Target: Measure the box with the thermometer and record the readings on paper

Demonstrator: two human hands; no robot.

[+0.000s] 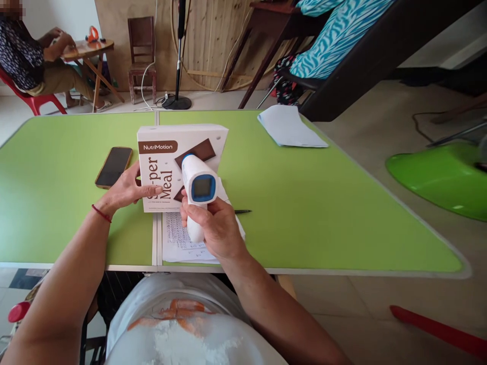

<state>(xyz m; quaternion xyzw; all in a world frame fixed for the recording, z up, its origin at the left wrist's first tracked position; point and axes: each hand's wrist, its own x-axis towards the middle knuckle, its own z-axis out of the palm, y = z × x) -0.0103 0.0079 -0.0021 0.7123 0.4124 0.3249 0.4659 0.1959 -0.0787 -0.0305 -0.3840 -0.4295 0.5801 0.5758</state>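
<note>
My left hand [129, 190] grips the left side of a white and brown NutriMotion box [158, 167], thumb across its front. The box stands upright, its printed front facing me. In my right hand [220, 225] is a white infrared thermometer [196, 223] with a blue-rimmed screen, held by its handle. Its head points away from me at the box front and covers part of it; whether they touch I cannot tell. The screen looks dark. Handwritten papers [177, 248] lie beneath the box and thermometer, with a dark pen [243, 211] poking out to the right.
A phone [114, 166] lies left of the box on the green table [323, 218]. White sheets [289, 126] rest near the far edge. A green chair [437, 177] stands to the right. One person sits at a round table [89, 48]; another sits at the back right.
</note>
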